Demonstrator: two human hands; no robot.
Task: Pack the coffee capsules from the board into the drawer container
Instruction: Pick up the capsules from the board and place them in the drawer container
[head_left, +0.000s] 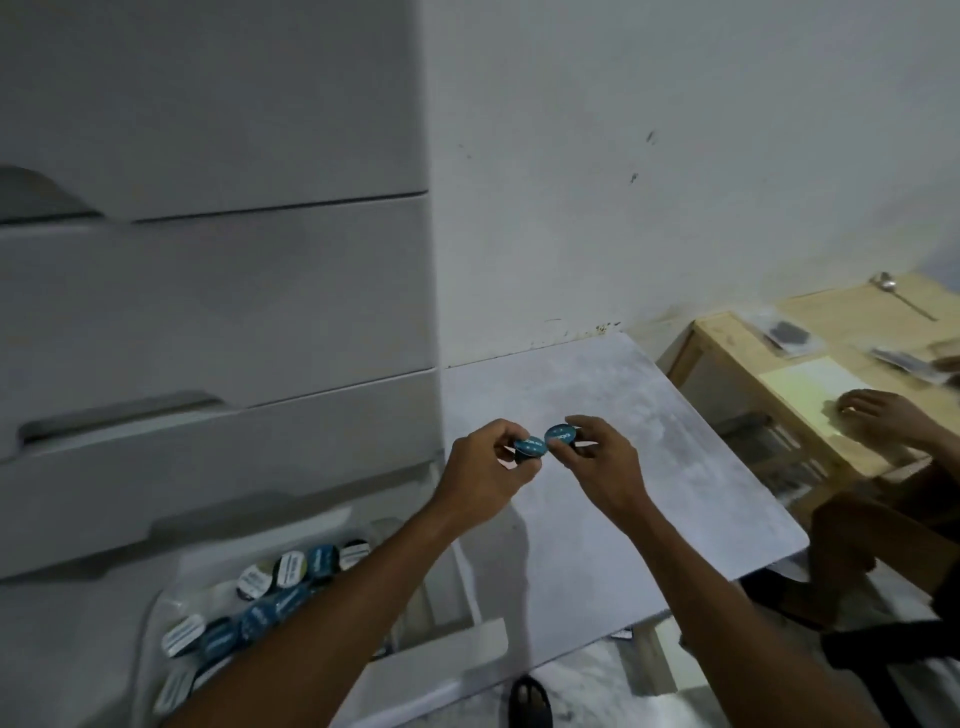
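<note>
Each of my hands holds one blue-lidded coffee capsule above the grey-white board (623, 415). My left hand (483, 467) pinches a blue capsule (530, 446); my right hand (597, 457) pinches another blue capsule (561, 433). The two capsules almost touch, lids facing me. Below my left forearm the white drawer container (447, 654) stands pulled open. Inside lie several capsules in rows, some with blue lids (322, 558), some with white lids (183, 634). My left forearm hides part of the drawer.
A tall white drawer unit (208, 312) with shut upper drawers fills the left. Another person's hand (878, 415) rests on a wooden table (737, 338) at the right, with a spoon (898, 296) and small packets. A white wall stands behind the board.
</note>
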